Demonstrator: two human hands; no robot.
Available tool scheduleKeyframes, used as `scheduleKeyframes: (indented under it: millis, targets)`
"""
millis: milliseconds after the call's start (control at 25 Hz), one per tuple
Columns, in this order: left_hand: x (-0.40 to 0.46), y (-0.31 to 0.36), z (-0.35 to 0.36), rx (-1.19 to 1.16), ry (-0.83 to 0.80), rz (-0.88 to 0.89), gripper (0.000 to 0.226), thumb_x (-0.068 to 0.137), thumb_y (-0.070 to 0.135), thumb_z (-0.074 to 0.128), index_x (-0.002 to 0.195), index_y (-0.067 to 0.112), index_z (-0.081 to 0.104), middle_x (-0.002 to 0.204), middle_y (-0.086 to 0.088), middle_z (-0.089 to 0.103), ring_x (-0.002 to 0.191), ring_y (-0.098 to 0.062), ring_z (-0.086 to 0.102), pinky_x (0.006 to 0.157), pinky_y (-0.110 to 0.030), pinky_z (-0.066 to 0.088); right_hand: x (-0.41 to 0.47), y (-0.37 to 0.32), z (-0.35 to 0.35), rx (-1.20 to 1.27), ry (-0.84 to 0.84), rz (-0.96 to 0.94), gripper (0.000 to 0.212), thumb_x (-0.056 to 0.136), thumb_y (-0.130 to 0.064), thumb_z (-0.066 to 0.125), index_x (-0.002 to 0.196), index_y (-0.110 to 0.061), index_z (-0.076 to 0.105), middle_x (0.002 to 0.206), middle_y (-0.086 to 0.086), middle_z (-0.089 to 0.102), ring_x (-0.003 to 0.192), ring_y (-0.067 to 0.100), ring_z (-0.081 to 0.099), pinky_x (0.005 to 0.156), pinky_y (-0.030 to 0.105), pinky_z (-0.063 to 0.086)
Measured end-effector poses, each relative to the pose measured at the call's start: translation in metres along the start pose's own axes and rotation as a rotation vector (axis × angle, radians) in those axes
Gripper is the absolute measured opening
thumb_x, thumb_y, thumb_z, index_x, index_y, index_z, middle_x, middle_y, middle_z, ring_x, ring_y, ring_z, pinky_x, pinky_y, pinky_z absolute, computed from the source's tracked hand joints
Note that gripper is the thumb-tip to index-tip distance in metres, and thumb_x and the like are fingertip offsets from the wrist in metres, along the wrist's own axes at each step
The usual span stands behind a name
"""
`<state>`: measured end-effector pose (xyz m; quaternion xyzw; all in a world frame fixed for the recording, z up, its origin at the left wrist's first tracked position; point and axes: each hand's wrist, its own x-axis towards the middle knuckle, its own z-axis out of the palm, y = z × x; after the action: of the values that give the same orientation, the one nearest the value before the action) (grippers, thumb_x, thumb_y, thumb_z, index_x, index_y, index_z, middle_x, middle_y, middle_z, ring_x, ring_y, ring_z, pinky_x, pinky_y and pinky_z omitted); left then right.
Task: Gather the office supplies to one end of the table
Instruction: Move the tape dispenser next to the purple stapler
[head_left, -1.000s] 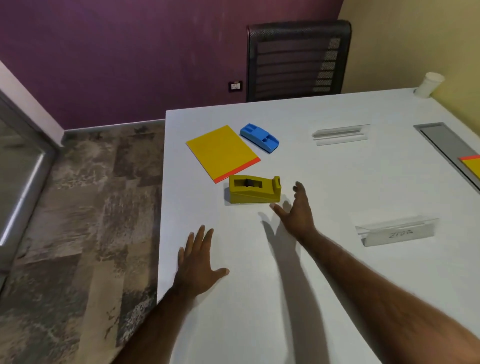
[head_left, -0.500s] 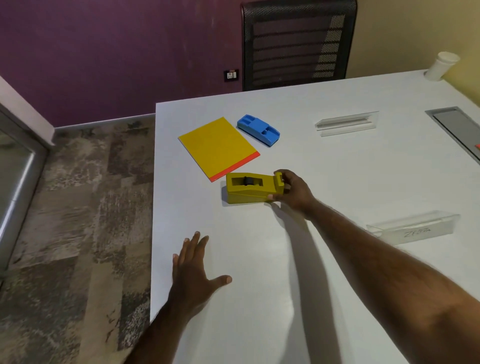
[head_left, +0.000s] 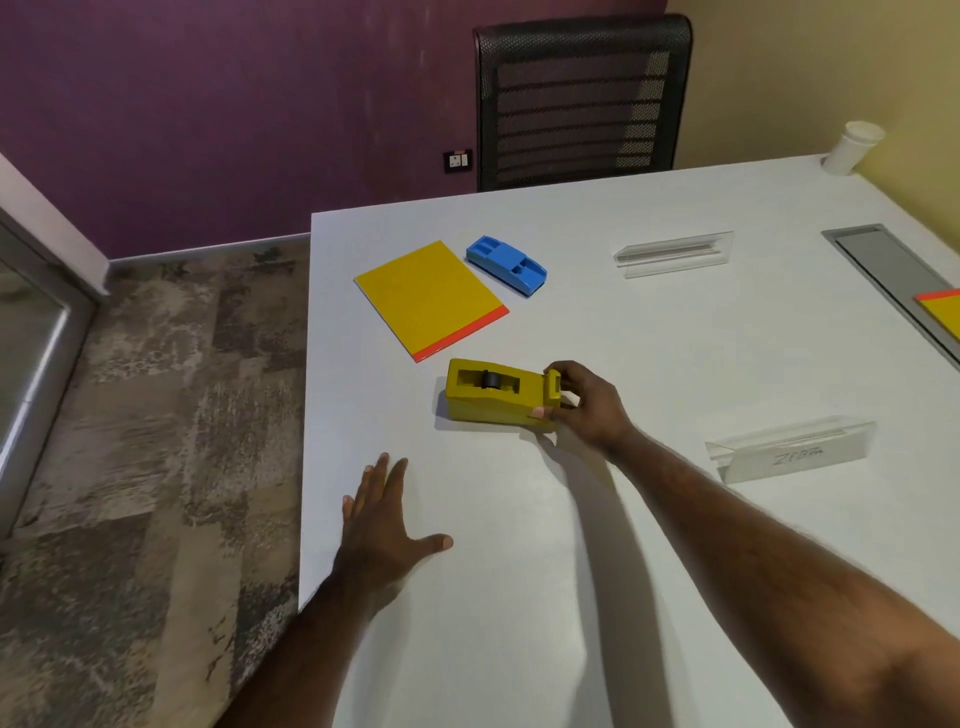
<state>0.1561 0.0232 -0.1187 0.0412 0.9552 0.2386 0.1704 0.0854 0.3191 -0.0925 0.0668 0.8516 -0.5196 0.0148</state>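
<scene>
A yellow tape dispenser (head_left: 491, 392) sits on the white table (head_left: 649, 343). My right hand (head_left: 584, 402) grips its right end, thumb on the near side and fingers over the cutter. My left hand (head_left: 382, 530) rests flat on the table near the left edge, fingers spread, holding nothing. Behind the dispenser lie a yellow notepad with a red strip (head_left: 428, 296) and a blue stapler-like tool (head_left: 506, 265), both near the table's far left corner.
Two clear acrylic name holders stand on the table, one at the back (head_left: 675, 254) and one at the right (head_left: 789, 454). A grey cable tray (head_left: 883, 270) holds another yellow pad (head_left: 943, 312). A white cup (head_left: 852, 145) and a black mesh chair (head_left: 582, 98) are at the far end.
My right hand reached forward from open above the table and closed on the right end of the tape dispenser. My left hand stayed flat on the table.
</scene>
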Motion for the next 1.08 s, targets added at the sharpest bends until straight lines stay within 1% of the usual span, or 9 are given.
scheduleKeyframes:
  millis: [120, 200, 440, 600, 680, 760, 880, 960, 1080]
  targets:
    - [-0.01, 0.016, -0.016, -0.219, 0.021, 0.0, 0.124, 0.066, 0.057, 0.078, 0.153, 0.028, -0.005, 0.159, -0.001, -0.026, 0.149, -0.031, 0.008, 0.116, -0.051, 0.024, -0.036, -0.011, -0.008, 0.061, 0.008, 0.015, 0.049, 0.067, -0.015, 0.086, 0.11, -0.016, 0.061, 0.108, 0.001, 0.065, 0.104, 0.019, 0.064, 0.09, 0.033, 0.053]
    - [-0.022, 0.029, -0.027, -0.343, 0.023, 0.032, 0.121, 0.064, 0.058, 0.075, 0.153, 0.032, -0.003, 0.161, 0.003, -0.019, 0.149, -0.029, 0.015, 0.113, -0.05, 0.033, -0.063, -0.021, -0.014, 0.104, 0.006, 0.022, 0.049, 0.067, -0.014, 0.086, 0.11, -0.016, 0.061, 0.108, 0.001, 0.066, 0.103, 0.017, 0.065, 0.09, 0.036, 0.054]
    - [-0.055, 0.086, -0.079, -0.576, 0.034, 0.242, 0.105, 0.069, 0.032, 0.085, 0.151, 0.033, 0.02, 0.155, 0.004, 0.032, 0.139, -0.017, 0.036, 0.105, -0.036, 0.041, -0.132, -0.078, -0.049, 0.091, -0.072, -0.045, 0.049, 0.068, -0.02, 0.086, 0.111, -0.018, 0.063, 0.109, -0.001, 0.067, 0.106, 0.015, 0.064, 0.095, 0.033, 0.052]
    - [-0.083, 0.121, -0.118, -0.605, 0.099, 0.351, 0.091, 0.048, 0.041, 0.092, 0.129, 0.033, 0.05, 0.124, 0.014, 0.06, 0.115, 0.0, 0.056, 0.09, -0.016, 0.049, -0.168, -0.121, -0.092, 0.078, -0.095, -0.096, 0.051, 0.068, -0.019, 0.086, 0.113, -0.019, 0.063, 0.112, -0.002, 0.067, 0.109, 0.012, 0.063, 0.098, 0.033, 0.05]
    - [-0.103, 0.144, -0.129, -0.644, 0.109, 0.397, 0.087, 0.04, 0.045, 0.092, 0.118, 0.035, 0.056, 0.11, 0.021, 0.065, 0.104, 0.007, 0.059, 0.08, -0.01, 0.051, -0.188, -0.135, -0.119, 0.103, -0.079, -0.105, 0.05, 0.068, -0.016, 0.086, 0.113, -0.018, 0.063, 0.113, 0.0, 0.067, 0.111, 0.014, 0.063, 0.095, 0.034, 0.052]
    - [-0.125, 0.173, -0.129, -0.679, 0.116, 0.443, 0.081, 0.038, 0.044, 0.093, 0.111, 0.037, 0.059, 0.101, 0.024, 0.068, 0.099, 0.005, 0.062, 0.078, -0.008, 0.05, -0.214, -0.142, -0.149, 0.154, -0.067, -0.088, 0.048, 0.07, -0.014, 0.084, 0.112, -0.022, 0.063, 0.116, -0.001, 0.066, 0.114, 0.013, 0.061, 0.088, 0.035, 0.056]
    - [-0.157, 0.224, -0.117, -0.698, 0.112, 0.494, 0.076, 0.036, 0.044, 0.094, 0.104, 0.043, 0.059, 0.1, 0.028, 0.067, 0.098, 0.003, 0.064, 0.077, -0.01, 0.053, -0.257, -0.136, -0.199, 0.219, -0.043, -0.084, 0.047, 0.074, -0.013, 0.081, 0.113, -0.03, 0.063, 0.118, -0.008, 0.065, 0.115, 0.004, 0.058, 0.083, 0.024, 0.055]
    - [-0.176, 0.263, -0.102, -0.704, 0.103, 0.527, 0.074, 0.036, 0.043, 0.093, 0.102, 0.043, 0.059, 0.1, 0.028, 0.066, 0.098, 0.004, 0.063, 0.076, -0.01, 0.053, -0.285, -0.125, -0.235, 0.247, -0.017, -0.073, 0.049, 0.075, -0.012, 0.08, 0.115, -0.035, 0.062, 0.121, -0.011, 0.064, 0.118, 0.002, 0.057, 0.087, 0.023, 0.054]
    - [-0.204, 0.331, -0.071, -0.678, 0.079, 0.586, 0.073, 0.037, 0.042, 0.093, 0.102, 0.04, 0.06, 0.099, 0.028, 0.066, 0.098, 0.004, 0.062, 0.075, -0.008, 0.052, -0.33, -0.101, -0.298, 0.259, 0.039, -0.06, 0.052, 0.077, -0.012, 0.078, 0.118, -0.037, 0.06, 0.127, -0.008, 0.062, 0.123, 0.006, 0.054, 0.097, 0.033, 0.051]
